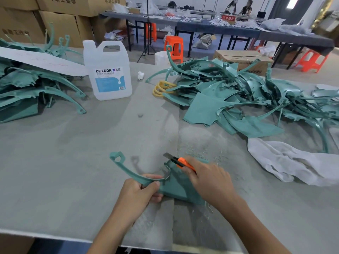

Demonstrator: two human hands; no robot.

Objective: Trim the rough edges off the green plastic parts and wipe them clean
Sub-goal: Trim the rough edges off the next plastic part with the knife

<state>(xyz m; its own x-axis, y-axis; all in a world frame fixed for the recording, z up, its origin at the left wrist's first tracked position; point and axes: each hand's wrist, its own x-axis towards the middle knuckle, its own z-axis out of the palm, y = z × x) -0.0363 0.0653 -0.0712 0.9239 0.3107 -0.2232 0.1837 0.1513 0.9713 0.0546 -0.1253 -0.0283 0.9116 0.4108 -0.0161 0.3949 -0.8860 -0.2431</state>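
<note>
One green plastic part (176, 187) lies near the table's front edge, its thin curved arm reaching up and left to a looped end. My left hand (141, 191) grips that arm where it meets the flat panel. My right hand (207, 178) holds an orange utility knife (180, 161), its blade out and pointing up-left at the part's upper edge. A white cloth (286, 162) lies crumpled to the right. Thin green shavings are scattered around the part.
A big heap of green parts (238, 96) fills the right back of the grey table (73, 153); another heap (33, 83) lies at the left under a white sheet. A clear DEXCON jug (108, 70) stands between them, with yellow rings (162, 88) beside it.
</note>
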